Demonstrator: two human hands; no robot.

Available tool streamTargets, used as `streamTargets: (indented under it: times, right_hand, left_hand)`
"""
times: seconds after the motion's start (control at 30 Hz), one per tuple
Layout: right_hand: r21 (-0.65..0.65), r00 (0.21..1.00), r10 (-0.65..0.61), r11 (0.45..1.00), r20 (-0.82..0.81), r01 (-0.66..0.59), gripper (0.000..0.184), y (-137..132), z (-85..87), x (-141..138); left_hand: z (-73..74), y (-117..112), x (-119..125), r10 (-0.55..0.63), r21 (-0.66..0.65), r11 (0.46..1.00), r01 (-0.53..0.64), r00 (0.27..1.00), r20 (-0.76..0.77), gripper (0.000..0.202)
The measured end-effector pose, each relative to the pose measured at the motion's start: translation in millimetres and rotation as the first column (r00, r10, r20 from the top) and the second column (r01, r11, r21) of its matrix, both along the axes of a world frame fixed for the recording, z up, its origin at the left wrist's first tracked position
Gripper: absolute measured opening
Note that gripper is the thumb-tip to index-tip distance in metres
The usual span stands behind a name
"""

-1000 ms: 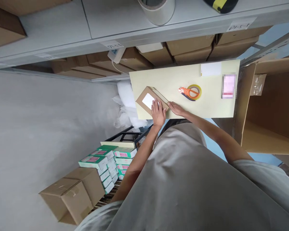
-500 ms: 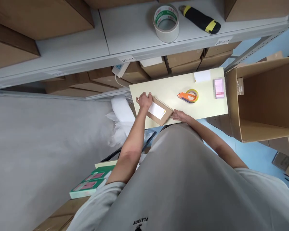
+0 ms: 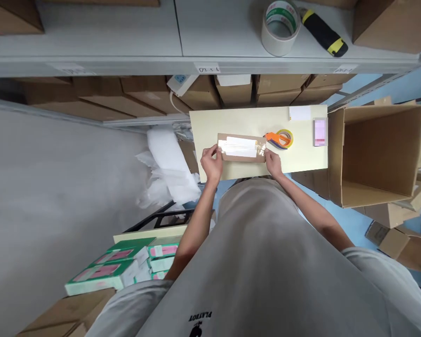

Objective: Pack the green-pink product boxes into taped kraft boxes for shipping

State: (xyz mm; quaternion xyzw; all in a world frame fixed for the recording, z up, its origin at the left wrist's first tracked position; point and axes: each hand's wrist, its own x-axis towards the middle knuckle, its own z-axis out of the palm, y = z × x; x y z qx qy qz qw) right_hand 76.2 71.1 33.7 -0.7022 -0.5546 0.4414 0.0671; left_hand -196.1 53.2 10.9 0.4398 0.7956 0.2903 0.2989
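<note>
A flat brown cardboard box (image 3: 243,159) with a white label and shiny tape patches lies level across the cream table (image 3: 301,161). My left hand (image 3: 212,163) grips its left end, thumb and fingers pinched at the edge. At the opposite end, my right hand (image 3: 273,163) pinches the right edge. Just beyond the box's right corner sit an orange-handled cutter (image 3: 274,138) and a roll of yellow tape (image 3: 290,135), partly overlapping. A white paper (image 3: 300,113) and a pink-and-white card (image 3: 320,132), blurred over, lie at the table's right.
A large open carton (image 3: 379,150) stands right of the table. Overhead, a grey shelf (image 3: 224,32) carries a white tape roll (image 3: 279,47) and a black-yellow knife (image 3: 324,32). White foam wrap (image 3: 170,164) hangs at left. Green-and-pink boxes (image 3: 107,269) are stacked lower left.
The box has turned from a slant to lie straight across, its labelled face more toward me. My right hand now pinches its right end; earlier those fingers were stretched along its corner.
</note>
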Motion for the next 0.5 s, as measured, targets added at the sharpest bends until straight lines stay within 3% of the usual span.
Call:
streamTargets:
  times: [0.07, 0.2, 0.33, 0.43, 0.5]
  right_hand:
    - [0.053, 0.992, 0.058, 0.997, 0.116, -0.064, 0.079, 1.8, 5.0, 11.1]
    - [0.02, 0.961, 0.137, 0.989, 0.242, -0.146, 0.076, 8.7, 6.8, 20.7]
    - [-0.118, 0.919, 0.227, 0.973, 0.322, -0.199, 0.067, 27.5, 0.2, 14.0]
    - [-0.208, 0.888, 0.295, 0.95, 0.353, -0.233, 0.072, 42.4, -4.1, 8.2]
    - [-0.218, 0.882, 0.327, 0.939, 0.339, -0.265, 0.075, 47.8, -5.4, 7.7]
  left_hand:
    - [-3.5, -13.1, 8.9, 0.001, -0.044, 0.999, 0.0, 0.999, 0.035, 0.034]
    - [-10.4, -22.7, 18.8, -0.021, -0.115, 0.993, 0.03, 0.997, 0.073, 0.031]
    - [-18.9, -10.8, 30.7, -0.074, -0.273, 0.959, 0.081, 0.997, 0.032, 0.044]
    - [-27.7, 1.6, 41.9, -0.002, -0.398, 0.917, 0.038, 0.996, 0.089, 0.063]
    - [-33.0, 5.4, 43.9, 0.03, -0.404, 0.914, 0.034, 0.988, 0.15, 0.065]
